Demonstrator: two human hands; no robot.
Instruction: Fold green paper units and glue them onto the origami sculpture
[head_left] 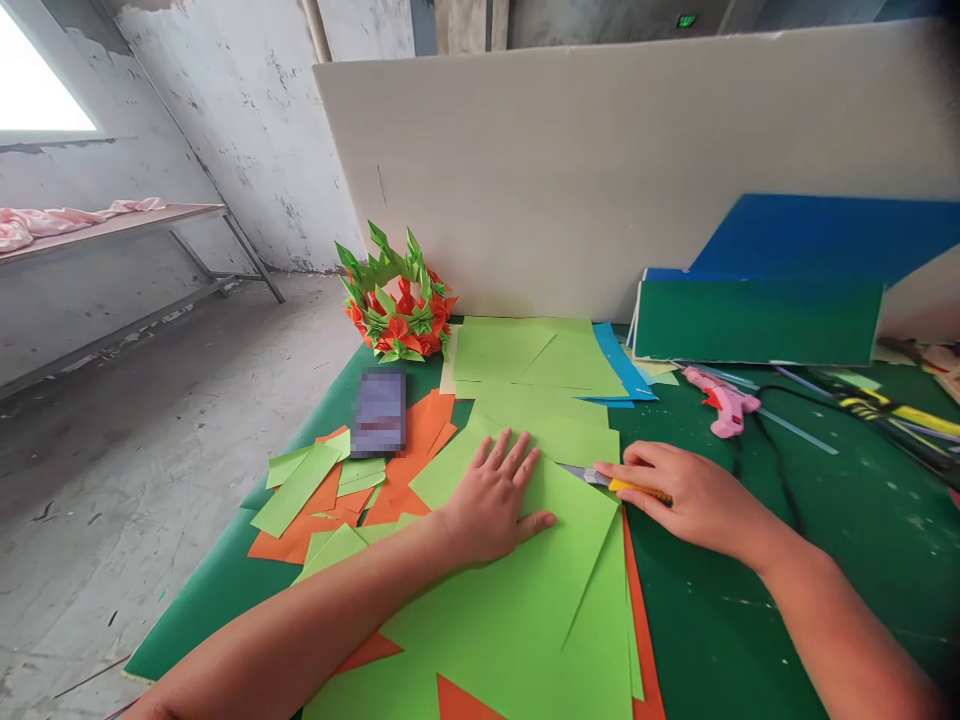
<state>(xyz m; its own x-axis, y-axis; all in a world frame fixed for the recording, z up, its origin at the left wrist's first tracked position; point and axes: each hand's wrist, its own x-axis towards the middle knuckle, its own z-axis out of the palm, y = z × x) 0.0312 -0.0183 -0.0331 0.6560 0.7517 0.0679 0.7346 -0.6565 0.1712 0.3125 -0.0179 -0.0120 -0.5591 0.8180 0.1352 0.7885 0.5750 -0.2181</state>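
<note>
My left hand (491, 500) lies flat with its fingers spread on a light green sheet of paper (570, 510). In my right hand (682, 490) is a yellow utility knife (637, 490), its blade (581, 473) pointing left at the sheet's upper edge. The blade's tip seems to lie under or against that edge; I cannot tell which. Beneath are more green sheets (525, 640), with orange paper (641, 610) showing along the right side. Another green sheet (540, 360) lies farther back on the stack.
A folded-paper ring (397, 325) in green and orange stands at the back left, behind a phone (379, 410) and cut strips (304, 485). To the right lie a pink glue gun (724, 400) with a black cord and a green board (757, 320) against the white panel (555, 180).
</note>
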